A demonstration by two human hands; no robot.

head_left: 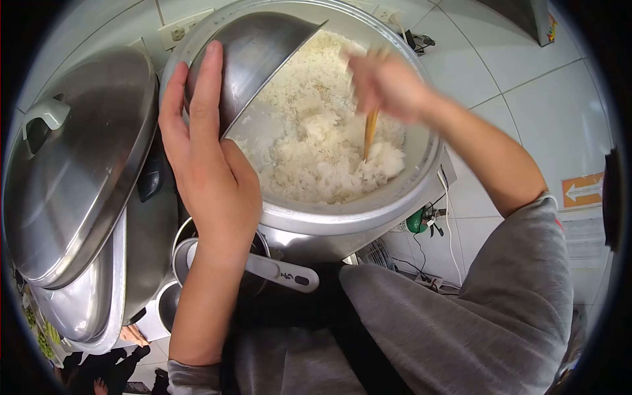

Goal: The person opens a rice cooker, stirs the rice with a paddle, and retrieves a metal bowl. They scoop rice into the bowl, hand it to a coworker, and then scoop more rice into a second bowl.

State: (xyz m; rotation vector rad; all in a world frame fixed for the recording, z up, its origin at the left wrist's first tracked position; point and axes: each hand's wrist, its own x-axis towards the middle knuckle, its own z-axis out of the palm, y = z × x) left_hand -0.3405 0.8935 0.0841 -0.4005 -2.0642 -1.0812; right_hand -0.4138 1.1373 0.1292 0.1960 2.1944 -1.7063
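A large metal pot (296,222) holds white rice (322,125). My left hand (214,148) is spread against the outside of a metal bowl (247,49), which is tipped on its side over the left part of the pot. Above the rice on the right, my right hand (385,85), blurred by motion, is closed round a wooden utensil (370,135). The lower end of that utensil touches the rice; its upper part is hidden by the hand.
Left of the pot stand a big metal lid with a handle (79,158) and another pot. A white-handled scoop (283,272) lies over small containers below. Cords (451,230) hang on the right. Part of another person (105,375) shows at bottom left.
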